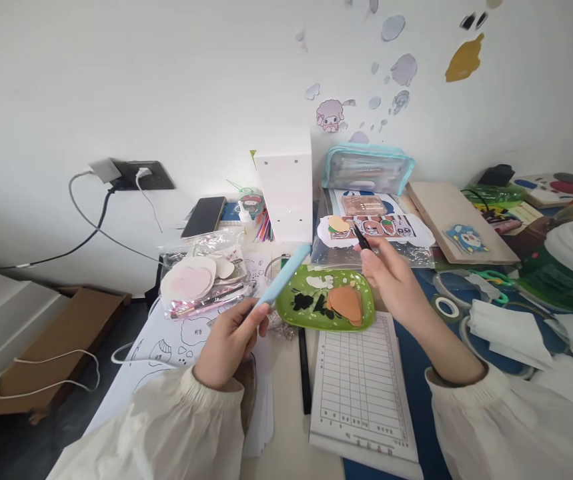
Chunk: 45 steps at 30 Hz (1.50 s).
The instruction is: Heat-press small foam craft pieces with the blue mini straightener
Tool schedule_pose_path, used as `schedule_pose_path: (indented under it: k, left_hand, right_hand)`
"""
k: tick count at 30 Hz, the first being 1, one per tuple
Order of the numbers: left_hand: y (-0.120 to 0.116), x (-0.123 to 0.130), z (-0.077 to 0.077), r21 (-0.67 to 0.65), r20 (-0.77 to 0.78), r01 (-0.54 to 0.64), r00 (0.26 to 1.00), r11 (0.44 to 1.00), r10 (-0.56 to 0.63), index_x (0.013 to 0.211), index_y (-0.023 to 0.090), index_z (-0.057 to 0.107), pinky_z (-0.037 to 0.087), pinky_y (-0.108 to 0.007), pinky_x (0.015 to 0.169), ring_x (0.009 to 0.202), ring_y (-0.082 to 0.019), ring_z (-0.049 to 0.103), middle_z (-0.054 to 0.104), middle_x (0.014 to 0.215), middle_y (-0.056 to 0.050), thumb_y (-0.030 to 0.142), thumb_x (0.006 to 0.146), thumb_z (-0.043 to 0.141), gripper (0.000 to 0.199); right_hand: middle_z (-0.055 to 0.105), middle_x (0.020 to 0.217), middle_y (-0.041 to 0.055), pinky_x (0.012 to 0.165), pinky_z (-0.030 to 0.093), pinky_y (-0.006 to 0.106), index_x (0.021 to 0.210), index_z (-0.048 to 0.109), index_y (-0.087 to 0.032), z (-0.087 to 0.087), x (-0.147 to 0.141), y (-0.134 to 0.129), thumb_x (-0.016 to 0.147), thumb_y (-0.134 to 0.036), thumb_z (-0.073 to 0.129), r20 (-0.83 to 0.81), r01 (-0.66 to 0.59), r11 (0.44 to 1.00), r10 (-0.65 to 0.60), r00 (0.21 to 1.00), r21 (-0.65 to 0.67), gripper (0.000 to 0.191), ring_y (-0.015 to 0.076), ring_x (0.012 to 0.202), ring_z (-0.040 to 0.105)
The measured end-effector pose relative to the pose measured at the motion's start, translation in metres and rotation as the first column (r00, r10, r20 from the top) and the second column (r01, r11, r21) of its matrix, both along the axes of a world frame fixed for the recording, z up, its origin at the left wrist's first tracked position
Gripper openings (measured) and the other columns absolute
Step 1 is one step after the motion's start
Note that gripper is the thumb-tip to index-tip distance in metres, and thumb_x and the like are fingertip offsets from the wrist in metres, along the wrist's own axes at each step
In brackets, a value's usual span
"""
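My left hand (236, 339) is closed around one end of a long light blue rod (282, 277), which slants up and away over the left edge of the green tray. I cannot tell exactly what kind of tool it is. Between the thumb and fingers of my right hand (389, 270) are black tweezers (362, 237), pointing up and left at a white paper strip (423, 235) with cartoon faces. A yellow and green cutout (338, 225) lies at that strip's left end. The green tray (286, 315) holds brown rounded pieces (345, 305), black pieces (303, 302) and white pieces (319, 282).
A white upright box (286, 193) stands behind the tray, beside a clear zip pouch (369, 170). On the left lie a bag of felt-like cutouts (189, 279) and a phone (204, 217). A printed form pad (361, 383), tape roll (447, 306) and green-handled scissors (491, 279) lie nearer and right.
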<state>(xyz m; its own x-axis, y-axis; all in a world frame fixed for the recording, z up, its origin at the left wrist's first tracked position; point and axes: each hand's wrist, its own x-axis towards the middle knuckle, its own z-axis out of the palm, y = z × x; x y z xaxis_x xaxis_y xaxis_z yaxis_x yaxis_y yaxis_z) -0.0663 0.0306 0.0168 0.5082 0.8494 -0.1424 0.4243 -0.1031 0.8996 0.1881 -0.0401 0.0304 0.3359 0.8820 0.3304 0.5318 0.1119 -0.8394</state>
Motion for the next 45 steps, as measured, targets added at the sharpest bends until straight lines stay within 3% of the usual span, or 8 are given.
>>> schedule_pose_path:
  k: [3,6,12,18,25,35,45]
  left_hand:
    - [0.004,-0.002,0.004,-0.193,0.089,-0.029,0.995,0.981,0.047,0.080,0.015,0.056,0.021,-0.022,0.041,0.035,-0.003,0.029,0.048,0.058,0.004,0.055,0.085,0.044,0.042]
    - [0.004,-0.003,0.007,-0.310,0.098,-0.012,0.994,0.951,0.045,0.081,0.014,0.056,0.016,-0.022,0.041,0.034,-0.001,0.025,0.047,0.058,0.005,0.056,0.084,0.046,0.044]
    - [0.001,-0.003,0.012,-0.432,0.091,0.027,0.996,0.902,0.014,0.082,0.014,0.057,0.014,-0.022,0.040,0.030,0.000,0.021,0.047,0.054,0.006,0.055,0.084,0.044,0.043]
    - [0.002,-0.003,0.014,-0.503,0.113,0.104,0.992,0.858,-0.054,0.082,0.013,0.059,0.009,-0.021,0.037,0.027,0.001,0.018,0.044,0.047,0.006,0.055,0.087,0.037,0.048]
    - [0.002,-0.004,0.017,-0.612,0.060,0.043,0.998,0.790,-0.008,0.077,0.014,0.060,0.003,-0.018,0.032,0.030,-0.002,0.012,0.034,0.039,0.007,0.063,0.082,0.040,0.053]
    - [0.001,-0.002,0.017,-0.624,0.001,0.019,1.000,0.781,-0.023,0.077,0.016,0.062,0.004,-0.020,0.032,0.029,-0.002,0.012,0.031,0.039,0.007,0.066,0.080,0.041,0.054]
    - [0.002,0.000,0.018,-0.604,-0.017,0.047,0.997,0.795,-0.072,0.078,0.015,0.061,0.005,-0.020,0.032,0.029,-0.003,0.014,0.032,0.038,0.007,0.064,0.083,0.036,0.056]
  right_hand:
    - [0.052,0.061,-0.0025,0.046,0.033,0.025,0.101,0.048,-0.020,-0.009,-0.007,-0.001,0.094,-0.039,0.036,0.237,0.118,0.991,-0.101,0.966,-0.059,0.023,0.0139,0.048,0.048]
    - [0.060,0.063,0.0005,0.047,0.032,0.026,0.099,0.052,-0.017,-0.019,-0.011,-0.008,0.093,-0.032,0.039,0.468,0.136,0.989,-0.094,0.879,-0.057,0.021,0.0154,0.049,0.052]
    - [0.065,0.077,0.0019,0.052,0.037,0.025,0.092,0.060,-0.017,-0.021,-0.007,-0.012,0.089,-0.023,0.050,0.673,0.078,0.984,-0.167,0.721,0.160,0.012,0.0137,0.059,0.058]
    - [0.067,0.084,0.0032,0.062,0.043,0.025,0.092,0.064,-0.016,-0.018,-0.003,-0.014,0.087,-0.017,0.054,0.725,-0.001,0.968,-0.187,0.663,0.250,0.012,0.0138,0.072,0.061]
    - [0.068,0.090,0.0064,0.068,0.046,0.029,0.093,0.065,-0.016,-0.015,-0.005,-0.014,0.089,-0.014,0.049,0.742,-0.061,0.972,-0.132,0.657,0.227,0.017,0.0183,0.083,0.062]
    - [0.066,0.089,0.0084,0.067,0.046,0.032,0.091,0.065,-0.014,-0.016,-0.007,-0.014,0.088,-0.012,0.049,0.776,-0.073,0.962,-0.165,0.609,0.262,0.016,0.0193,0.081,0.060]
    - [0.066,0.085,0.0077,0.065,0.045,0.032,0.088,0.066,-0.016,-0.018,-0.009,-0.012,0.089,-0.013,0.047,0.776,-0.061,0.968,-0.157,0.611,0.244,0.019,0.0190,0.078,0.059]
